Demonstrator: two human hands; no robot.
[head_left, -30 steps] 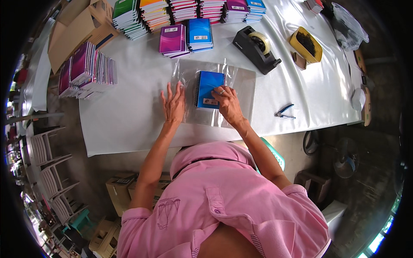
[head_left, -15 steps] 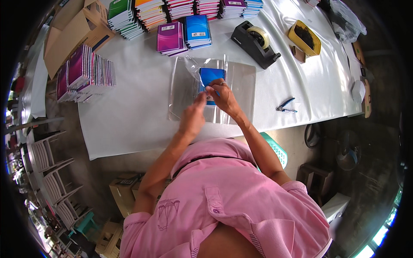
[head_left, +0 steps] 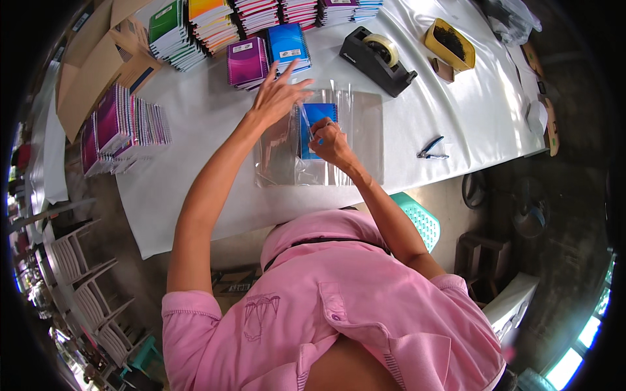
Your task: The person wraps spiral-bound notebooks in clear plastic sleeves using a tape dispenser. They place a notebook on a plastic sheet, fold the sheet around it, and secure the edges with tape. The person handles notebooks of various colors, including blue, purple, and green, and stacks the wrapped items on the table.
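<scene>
A blue spiral notebook (head_left: 318,113) lies on clear plastic sheets (head_left: 277,159) in front of me, partly under a loose flap of film. My right hand (head_left: 331,141) is closed over the notebook's middle, its thumb and fingers pinching the edge of the clear plastic film. My left hand (head_left: 282,98) is raised beyond the sheets' upper left corner, fingers spread, holding nothing. Its fingertips reach over the near edge of a short stack of blue notebooks (head_left: 287,42). Beside that stands a stack of purple notebooks (head_left: 248,62).
A black tape dispenser (head_left: 378,62) stands at the back right, near a yellow tub (head_left: 464,62) of small dark pieces. Blue-handled cutters (head_left: 432,150) lie at right. More purple notebooks (head_left: 120,130) and a cardboard box (head_left: 98,72) sit left. Taller notebook stacks (head_left: 215,29) line the back.
My left hand has moved from beside the right hand up and away toward the notebook stacks, its fingers spreading. My right hand stays over the blue notebook, slightly lower.
</scene>
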